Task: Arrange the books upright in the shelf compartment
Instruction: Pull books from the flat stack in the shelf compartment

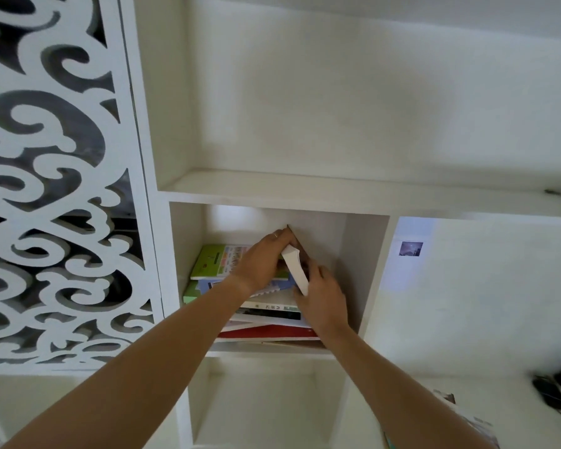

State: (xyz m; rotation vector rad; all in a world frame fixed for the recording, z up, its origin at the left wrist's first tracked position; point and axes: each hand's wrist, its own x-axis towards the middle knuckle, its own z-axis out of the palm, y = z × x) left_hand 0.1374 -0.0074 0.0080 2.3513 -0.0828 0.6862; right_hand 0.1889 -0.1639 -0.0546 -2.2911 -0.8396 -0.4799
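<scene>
The compartment [366, 254] is a white box with open room to the right of the hands, up to its right wall, and some above them under the top board. Both forearms reach up and in from below, converging. The left hand [259, 264] curls its fingers over the top of a tilted book [294, 270] — pages showing white, brown cover behind — while the right hand [324, 299] grips its lower end, so both clamp on it. Under and left of the hands lies a flat stack [227, 286] of books, green one on top, red near the bottom, reaching the compartment's front edge.
</scene>
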